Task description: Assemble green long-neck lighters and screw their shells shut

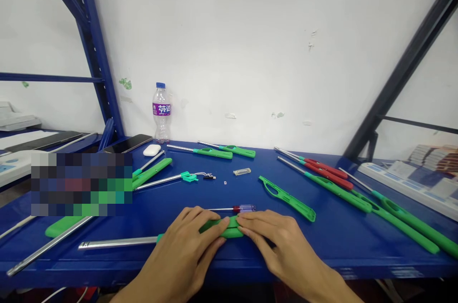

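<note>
- The white wall (250, 31) fills the upper half of the frame, with some small marks on it.
- The blue table (222, 188) runs across the whole lower half.
- A blue rack post (89, 31) stands at the upper left, and a dark slanted brace (411, 59) is at the upper right.
- The left hand (186, 245) and the right hand (282, 241) are at the bottom centre. Both are closed over the same thing, and their fingertips almost meet above it.
- The long green lighter (229, 227) lies flat at the near edge of the table, at the bottom centre. Its green body is under the fingers of both hands, and its metal tube points to the lower left.
- Several other green lighters (393, 212) lie slanted at the right side, with two red lighters (322, 168) just behind them.
- An open green shell (286, 196) lies right of centre, just behind the right hand.
- A water bottle (161, 112) with a purple label stands upright against the wall, left of centre.
- A dark phone (129, 142) lies flat to the lower left of the bottle.
- A screwdriver (236, 208) with a red and clear handle lies just behind the fingers.
- A teal inner part (189, 177) with a thin wire lies at the centre.
- A white earbud case (152, 150) is near the phone.
- A small clear part (242, 172) lies alone at the centre.
</note>
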`<state>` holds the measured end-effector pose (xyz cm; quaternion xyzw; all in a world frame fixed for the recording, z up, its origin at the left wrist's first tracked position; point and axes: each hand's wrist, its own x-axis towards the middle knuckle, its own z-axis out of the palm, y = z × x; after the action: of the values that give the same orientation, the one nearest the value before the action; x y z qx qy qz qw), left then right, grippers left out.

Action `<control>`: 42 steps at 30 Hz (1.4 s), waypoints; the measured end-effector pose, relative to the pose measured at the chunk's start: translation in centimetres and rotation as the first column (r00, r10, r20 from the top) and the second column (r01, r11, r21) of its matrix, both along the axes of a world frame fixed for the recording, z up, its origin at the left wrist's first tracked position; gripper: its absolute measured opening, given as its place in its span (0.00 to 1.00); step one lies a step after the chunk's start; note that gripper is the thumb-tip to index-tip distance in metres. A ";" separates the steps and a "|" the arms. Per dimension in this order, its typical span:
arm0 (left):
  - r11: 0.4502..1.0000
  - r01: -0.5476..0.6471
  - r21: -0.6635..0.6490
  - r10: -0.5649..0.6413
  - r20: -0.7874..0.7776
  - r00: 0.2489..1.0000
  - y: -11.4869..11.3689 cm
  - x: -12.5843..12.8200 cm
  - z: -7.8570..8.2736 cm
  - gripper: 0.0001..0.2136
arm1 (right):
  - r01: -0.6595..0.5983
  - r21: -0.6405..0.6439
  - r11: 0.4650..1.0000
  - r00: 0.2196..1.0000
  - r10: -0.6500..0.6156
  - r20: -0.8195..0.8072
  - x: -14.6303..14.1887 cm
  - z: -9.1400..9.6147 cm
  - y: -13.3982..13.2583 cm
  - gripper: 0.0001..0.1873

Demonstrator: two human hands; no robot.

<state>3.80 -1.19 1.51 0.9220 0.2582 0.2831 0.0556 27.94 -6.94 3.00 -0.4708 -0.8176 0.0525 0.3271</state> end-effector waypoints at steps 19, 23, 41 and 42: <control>0.991 -0.005 0.133 0.006 -0.007 1.000 0.0 0.0 0.1 0.17 | 0.181 -0.079 0.980 0.981 -0.186 -0.061 3.9 5.1 3.8 0.07; 0.988 -0.006 0.153 0.003 0.022 1.000 0.2 0.0 0.2 0.17 | 0.206 -0.064 0.977 0.876 -0.213 -0.432 5.0 7.7 2.9 0.15; 0.983 -0.014 0.181 0.002 0.065 0.998 -0.1 0.2 0.6 0.13 | 0.062 0.028 0.998 0.752 -0.028 -0.659 -0.2 5.2 2.5 0.12; 0.984 -0.012 0.176 0.002 0.059 0.998 -0.1 0.2 0.6 0.13 | 0.064 0.024 0.998 0.754 -0.032 -0.656 -0.2 5.1 2.5 0.13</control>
<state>4.01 -1.25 2.10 0.9137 0.2335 0.3319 -0.0199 27.75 -4.40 8.15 -0.4361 -0.6404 0.1870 0.6039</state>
